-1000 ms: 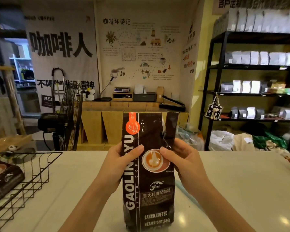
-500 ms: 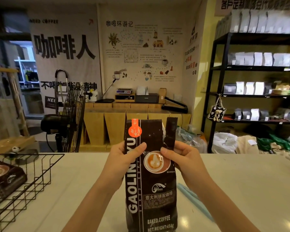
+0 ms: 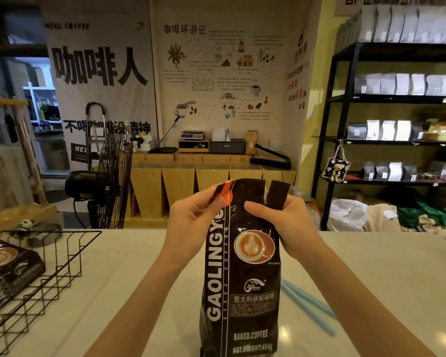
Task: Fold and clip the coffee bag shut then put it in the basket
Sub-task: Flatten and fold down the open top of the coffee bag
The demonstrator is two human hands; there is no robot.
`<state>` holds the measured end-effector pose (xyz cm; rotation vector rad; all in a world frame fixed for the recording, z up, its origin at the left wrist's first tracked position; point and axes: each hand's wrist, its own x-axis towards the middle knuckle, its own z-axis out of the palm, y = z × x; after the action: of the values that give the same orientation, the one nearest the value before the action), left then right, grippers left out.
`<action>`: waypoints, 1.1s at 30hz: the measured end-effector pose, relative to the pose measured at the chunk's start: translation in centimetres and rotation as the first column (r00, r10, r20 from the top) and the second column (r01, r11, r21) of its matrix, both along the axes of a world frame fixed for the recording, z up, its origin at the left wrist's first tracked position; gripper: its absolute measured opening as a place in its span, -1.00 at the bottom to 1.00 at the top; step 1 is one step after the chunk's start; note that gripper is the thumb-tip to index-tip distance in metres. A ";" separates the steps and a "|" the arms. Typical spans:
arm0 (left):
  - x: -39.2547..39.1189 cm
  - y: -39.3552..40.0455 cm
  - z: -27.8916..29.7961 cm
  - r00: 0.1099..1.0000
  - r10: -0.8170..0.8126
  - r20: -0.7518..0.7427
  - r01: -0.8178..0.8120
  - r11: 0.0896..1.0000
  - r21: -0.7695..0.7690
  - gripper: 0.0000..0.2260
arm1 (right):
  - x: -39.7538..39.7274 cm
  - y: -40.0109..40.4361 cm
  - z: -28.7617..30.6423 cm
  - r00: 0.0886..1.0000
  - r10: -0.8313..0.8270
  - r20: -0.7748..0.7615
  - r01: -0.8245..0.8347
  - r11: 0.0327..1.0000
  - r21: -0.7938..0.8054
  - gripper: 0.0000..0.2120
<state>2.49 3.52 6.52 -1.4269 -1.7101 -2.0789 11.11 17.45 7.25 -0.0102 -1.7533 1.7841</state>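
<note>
We have the coffee bag [image 3: 241, 274] standing upright on the tabletop [image 3: 386, 274], our left hand [image 3: 193, 220] pinching its top left corner and our right hand [image 3: 286, 222] clamped on the top right. The fold looks barely begun. We judge that clipping with the blue clip [image 3: 308, 306] beside the bag and moving it to the wire basket [image 3: 62, 266] remain.

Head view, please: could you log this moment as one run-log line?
stage: folding top | black foil coffee bag: upright on white counter | left hand, right hand: gripping top | pale blue plastic clip: unused | black wire basket: awaiting bag
</note>
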 end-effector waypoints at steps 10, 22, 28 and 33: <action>0.6 -1.8 -5.3 0.916 -0.135 0.377 0.268 0.905 -0.329 -0.56 | 0.0 0.9 1.8 0.984 -0.106 0.145 0.080 0.981 0.179 -0.69; 3.4 -1.1 -6.4 0.893 -0.032 0.449 0.144 0.965 -0.218 -0.50 | -5.3 -4.9 3.8 0.817 -0.340 -0.466 0.513 0.058 0.857 -0.58; 5.4 -0.6 -9.4 0.878 0.119 0.464 -0.049 0.986 -0.160 -0.44 | -5.6 -5.4 3.4 0.773 -0.338 -0.537 0.628 0.278 0.727 -0.64; 5.4 0.0 -9.5 0.893 0.133 0.430 -0.077 0.987 -0.144 -0.50 | -4.9 -4.8 3.5 0.744 -0.369 -0.557 0.668 0.395 0.630 -0.66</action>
<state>7.91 3.48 -3.02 -0.9010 -2.0505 -2.4040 6.17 12.60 10.70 0.0932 -1.8555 0.3640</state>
